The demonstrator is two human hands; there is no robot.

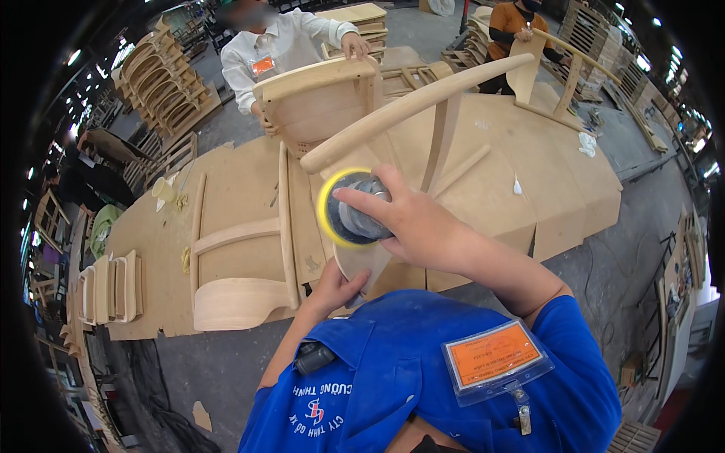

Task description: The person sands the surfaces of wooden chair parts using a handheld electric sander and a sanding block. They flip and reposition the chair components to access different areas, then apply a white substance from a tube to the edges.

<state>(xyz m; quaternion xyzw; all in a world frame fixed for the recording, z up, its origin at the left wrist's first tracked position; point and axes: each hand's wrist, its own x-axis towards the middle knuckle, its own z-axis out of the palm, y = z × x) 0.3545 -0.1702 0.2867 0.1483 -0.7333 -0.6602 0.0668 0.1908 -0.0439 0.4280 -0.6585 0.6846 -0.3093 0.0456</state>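
My right hand point(415, 219) is wrapped over a round orbital sander point(356, 215) with a yellow-rimmed pad, its fingers spread around the grey body. The sander is at a pale wooden chair frame point(408, 113), which stands tilted in front of me with one long leg reaching up to the right. Lower down, my left hand point(337, 288) grips the edge of the frame's curved back panel point(361, 260), thumb on the near face. The sander covers part of the panel, so I cannot tell whether the pad touches the wood.
Cardboard covers the worktable point(559, 174). Another chair frame point(242, 238) lies to the left, beside stacked curved parts point(109, 287). Across the table, a person in white holds a chair seat frame point(321, 102); a person in orange handles another frame point(563, 83). A white bottle point(517, 186) lies at right.
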